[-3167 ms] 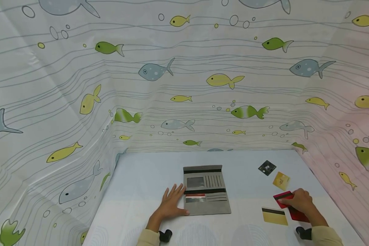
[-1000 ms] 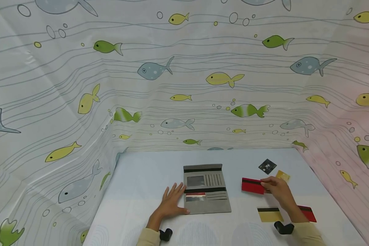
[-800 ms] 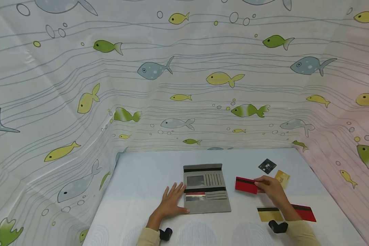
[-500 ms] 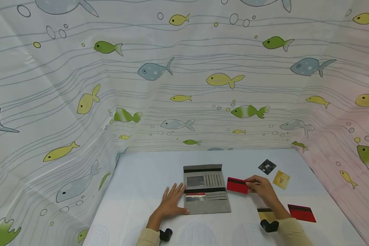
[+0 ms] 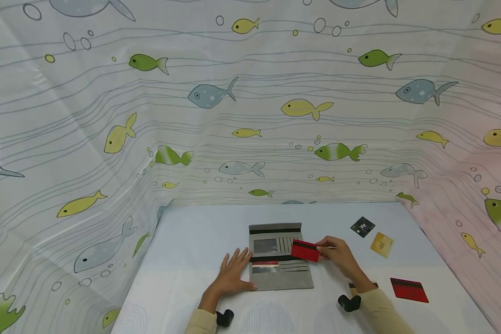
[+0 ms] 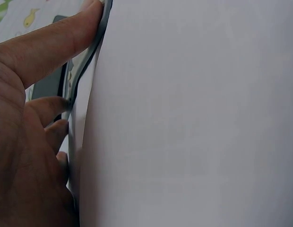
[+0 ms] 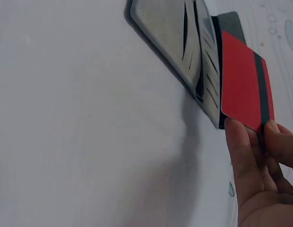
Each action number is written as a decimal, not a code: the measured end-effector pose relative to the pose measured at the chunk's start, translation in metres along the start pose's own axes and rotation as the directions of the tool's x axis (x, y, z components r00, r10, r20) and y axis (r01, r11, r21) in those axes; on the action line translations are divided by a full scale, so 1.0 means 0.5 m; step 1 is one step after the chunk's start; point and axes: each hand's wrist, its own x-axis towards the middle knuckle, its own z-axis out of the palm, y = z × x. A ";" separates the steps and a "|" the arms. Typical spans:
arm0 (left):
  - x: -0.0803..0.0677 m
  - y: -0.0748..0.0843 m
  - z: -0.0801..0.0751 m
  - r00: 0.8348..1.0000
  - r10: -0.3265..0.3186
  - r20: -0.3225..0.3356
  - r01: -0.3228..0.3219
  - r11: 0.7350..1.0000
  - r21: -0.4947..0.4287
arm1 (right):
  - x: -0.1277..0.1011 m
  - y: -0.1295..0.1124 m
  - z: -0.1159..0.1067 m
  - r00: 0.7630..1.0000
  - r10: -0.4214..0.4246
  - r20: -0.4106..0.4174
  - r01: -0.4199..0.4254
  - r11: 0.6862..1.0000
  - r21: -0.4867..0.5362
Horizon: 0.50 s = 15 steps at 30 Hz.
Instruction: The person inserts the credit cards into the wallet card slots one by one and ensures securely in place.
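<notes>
An unfolded grey wallet [image 5: 275,281] lies flat on the table, with card slots on both halves and a clear window in the upper one. One card with a red edge [image 5: 265,263] shows in its lower left pocket. My left hand [image 5: 232,274] rests spread along the wallet's left edge, thumb at the lower corner. Between thumb and fingers my right hand [image 5: 338,255] pinches a red card [image 5: 305,250] with a black stripe. That card overlaps the wallet's right side in the head view. In the right wrist view the red card [image 7: 243,82] stands tilted beside the wallet's slots.
On the right of the table [image 5: 200,232] lie a black VIP card [image 5: 362,227], a gold card [image 5: 382,244] and another red card [image 5: 409,290]. A gold card with a dark stripe [image 5: 352,289] is mostly hidden by the right forearm. Fish-patterned sheeting surrounds the table.
My right hand picked up the red card from the right-hand group and carried it left to the wallet. The striped gold card is now largely covered by the forearm. My left hand stayed put.
</notes>
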 end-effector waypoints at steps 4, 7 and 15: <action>0.000 0.001 0.001 1.000 -0.005 0.001 0.005 1.000 0.003 | 0.007 -0.004 0.025 1.000 0.006 0.024 -0.006 1.000 0.008; 0.000 0.001 0.001 1.000 -0.010 0.001 0.010 1.000 0.005 | 0.013 -0.004 0.043 0.999 -0.004 0.048 0.003 1.000 0.008; -0.004 0.008 -0.001 1.000 -0.002 0.000 0.002 1.000 -0.026 | 0.026 0.007 0.073 0.998 0.013 0.064 -0.015 1.000 0.020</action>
